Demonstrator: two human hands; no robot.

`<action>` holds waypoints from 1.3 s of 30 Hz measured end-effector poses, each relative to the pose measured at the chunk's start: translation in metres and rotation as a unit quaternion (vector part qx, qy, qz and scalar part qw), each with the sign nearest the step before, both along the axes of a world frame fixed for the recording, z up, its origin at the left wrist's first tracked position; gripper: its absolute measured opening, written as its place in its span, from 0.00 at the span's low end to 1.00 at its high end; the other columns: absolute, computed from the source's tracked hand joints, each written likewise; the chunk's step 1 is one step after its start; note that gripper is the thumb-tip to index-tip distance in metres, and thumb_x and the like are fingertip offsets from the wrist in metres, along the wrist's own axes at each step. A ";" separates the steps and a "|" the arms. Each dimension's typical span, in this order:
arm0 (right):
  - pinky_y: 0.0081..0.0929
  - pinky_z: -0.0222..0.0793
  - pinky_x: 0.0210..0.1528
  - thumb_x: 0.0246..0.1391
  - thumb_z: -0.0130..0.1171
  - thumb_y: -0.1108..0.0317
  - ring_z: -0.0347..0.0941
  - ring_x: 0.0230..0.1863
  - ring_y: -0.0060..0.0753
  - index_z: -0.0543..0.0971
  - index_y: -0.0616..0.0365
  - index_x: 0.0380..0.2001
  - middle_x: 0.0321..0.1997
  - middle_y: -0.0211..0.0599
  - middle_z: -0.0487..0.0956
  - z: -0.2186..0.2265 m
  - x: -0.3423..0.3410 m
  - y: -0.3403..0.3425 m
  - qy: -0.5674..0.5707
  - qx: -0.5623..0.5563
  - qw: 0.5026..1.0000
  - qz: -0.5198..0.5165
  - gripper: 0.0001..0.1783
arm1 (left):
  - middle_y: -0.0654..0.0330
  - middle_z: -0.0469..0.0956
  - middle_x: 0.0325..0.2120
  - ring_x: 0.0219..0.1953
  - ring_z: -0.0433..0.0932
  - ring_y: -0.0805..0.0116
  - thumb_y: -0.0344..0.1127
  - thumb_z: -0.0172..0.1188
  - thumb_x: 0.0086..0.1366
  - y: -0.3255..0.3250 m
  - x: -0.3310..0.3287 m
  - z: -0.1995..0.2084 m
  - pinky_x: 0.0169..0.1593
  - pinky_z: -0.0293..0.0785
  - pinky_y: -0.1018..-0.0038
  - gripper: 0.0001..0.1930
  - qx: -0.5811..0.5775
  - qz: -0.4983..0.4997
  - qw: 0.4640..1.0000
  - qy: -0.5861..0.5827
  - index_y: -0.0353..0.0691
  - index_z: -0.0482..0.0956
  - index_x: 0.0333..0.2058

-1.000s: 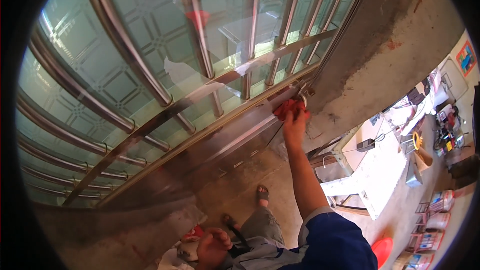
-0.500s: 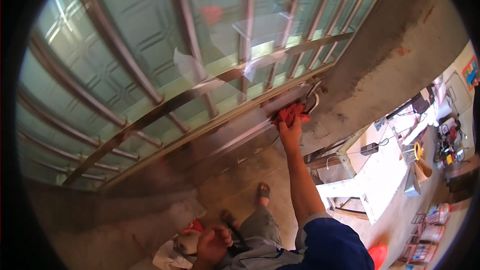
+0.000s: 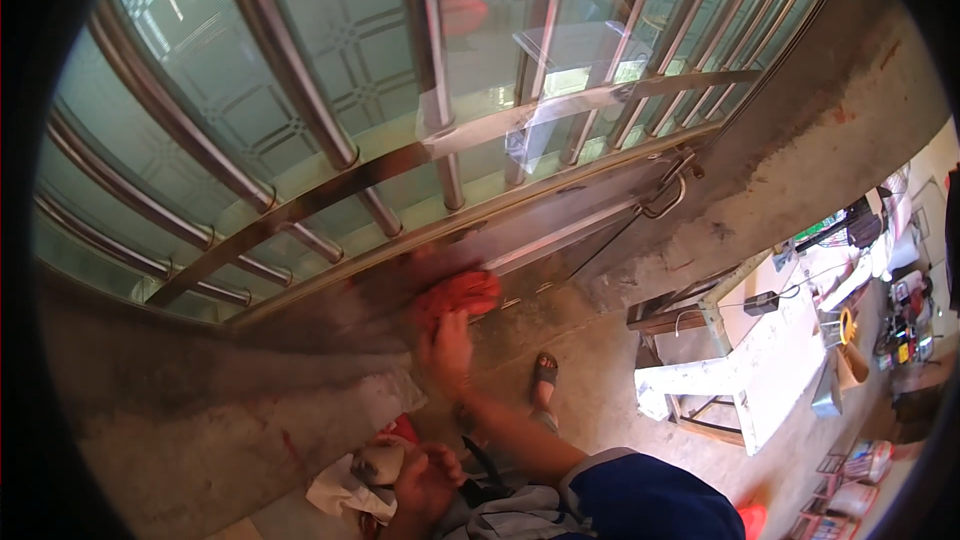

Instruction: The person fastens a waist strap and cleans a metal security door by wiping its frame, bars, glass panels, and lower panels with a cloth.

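Note:
My right hand (image 3: 449, 345) grips a bunched red cloth (image 3: 463, 296) against the shiny lower metal panel (image 3: 520, 228) of a barred door. My arm reaches across in front of my body. My left hand (image 3: 425, 485) stays low and close to me, its fingers curled closed; whatever lies inside them, if anything, is hidden. Beside it are a white crumpled thing (image 3: 335, 492) and a rounded greyish thing (image 3: 379, 463), both partly covered. Above the cloth, metal bars (image 3: 325, 120) stand in front of greenish patterned glass (image 3: 330, 15).
A bent metal handle (image 3: 668, 198) is at the panel's right end, next to a rough concrete wall (image 3: 800, 150). To the right stands a white-topped table (image 3: 770, 360) with a small black box (image 3: 761, 303). Concrete (image 3: 230, 430) borders the lower left.
My right hand has swept the red cloth left along the panel, away from the handle and nearer my left hand. My left hand stays about where it was. The view has shifted slightly.

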State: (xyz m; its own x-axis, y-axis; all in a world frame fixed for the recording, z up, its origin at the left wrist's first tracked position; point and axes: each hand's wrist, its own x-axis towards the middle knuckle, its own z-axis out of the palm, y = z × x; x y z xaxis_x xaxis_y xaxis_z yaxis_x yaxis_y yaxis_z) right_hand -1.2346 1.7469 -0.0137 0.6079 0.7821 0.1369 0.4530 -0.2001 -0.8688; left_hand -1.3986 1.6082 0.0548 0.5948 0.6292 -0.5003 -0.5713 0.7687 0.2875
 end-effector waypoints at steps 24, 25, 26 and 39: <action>0.28 0.64 0.60 0.56 0.54 0.74 0.70 0.55 0.30 0.65 0.67 0.60 0.55 0.39 0.73 0.108 0.158 -0.033 0.223 0.287 0.932 0.008 0.28 | 0.56 0.75 0.37 0.37 0.72 0.62 0.42 0.50 0.68 0.007 0.009 0.012 0.40 0.69 0.65 0.16 0.027 0.000 0.999 -0.036 0.39 0.74 0.48; 0.27 0.64 0.59 0.56 0.54 0.74 0.70 0.54 0.30 0.66 0.67 0.59 0.55 0.39 0.73 0.132 0.181 -0.035 0.207 0.320 0.924 -0.015 0.27 | 0.55 0.76 0.38 0.37 0.73 0.62 0.41 0.50 0.68 0.007 0.014 0.009 0.40 0.69 0.65 0.16 0.034 -0.018 0.998 -0.042 0.38 0.74 0.48; 0.27 0.65 0.58 0.56 0.54 0.73 0.70 0.53 0.30 0.67 0.67 0.58 0.54 0.39 0.74 0.148 0.205 -0.035 0.188 0.353 0.915 -0.040 0.25 | 0.55 0.76 0.38 0.37 0.73 0.62 0.41 0.50 0.68 0.009 0.020 0.007 0.40 0.70 0.65 0.16 0.042 -0.039 0.997 -0.049 0.37 0.73 0.48; 0.50 0.64 0.53 0.46 0.60 0.71 0.65 0.48 0.70 0.71 0.64 0.49 0.46 0.63 0.69 0.089 0.126 0.015 -0.107 0.260 0.956 -0.086 0.24 | 0.55 0.78 0.38 0.37 0.75 0.61 0.41 0.52 0.67 0.006 0.027 -0.027 0.39 0.70 0.65 0.17 0.008 -0.047 0.997 -0.054 0.35 0.73 0.48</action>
